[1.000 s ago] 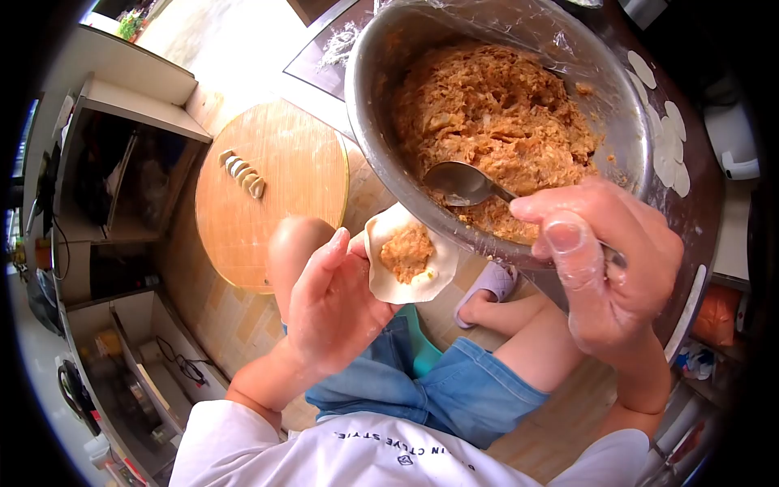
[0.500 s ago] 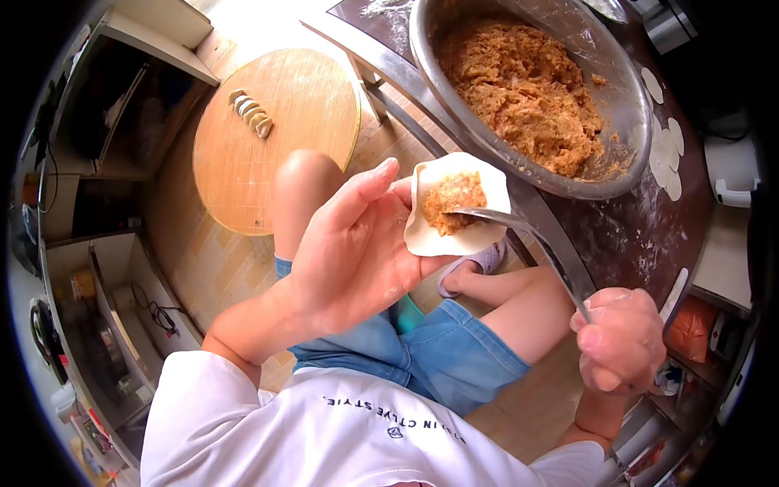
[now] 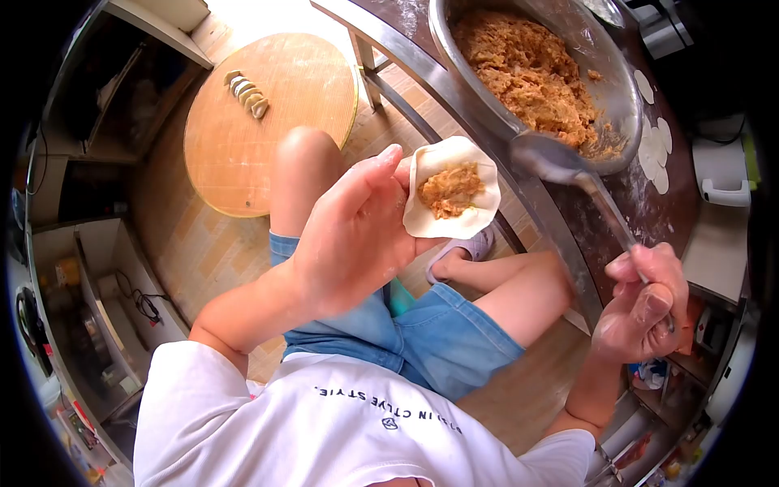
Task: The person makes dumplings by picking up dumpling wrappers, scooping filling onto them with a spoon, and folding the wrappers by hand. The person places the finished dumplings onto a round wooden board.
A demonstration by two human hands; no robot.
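Note:
On the fingers of my left hand (image 3: pixel 345 235), palm up, rests a round dumpling wrapper (image 3: pixel 484 170) with a lump of orange-brown filling (image 3: pixel 450 191) in its middle. My thumb stands up beside it while the fingers support it from below. My right hand (image 3: pixel 641 316) grips the handle of a metal spoon (image 3: pixel 608 209). The spoon's head is raised off the wrapper, near the edge of a large steel bowl (image 3: pixel 442 40). A heap of the same minced filling (image 3: pixel 527 77) lies in that bowl.
The bowl stands on a dark, floured table (image 3: pixel 604 243) with a metal edge. Several flat wrappers (image 3: pixel 653 154) lie beyond it. At left, a round wooden board (image 3: pixel 284 146) carries a row of several folded dumplings (image 3: pixel 247 93). Open shelving (image 3: pixel 122 300) lines the left side.
The spoon has lifted out of the filling on the wrapper and moved up and right toward the bowl. My right hand has turned and risen; my left hand still holds the wrapper.

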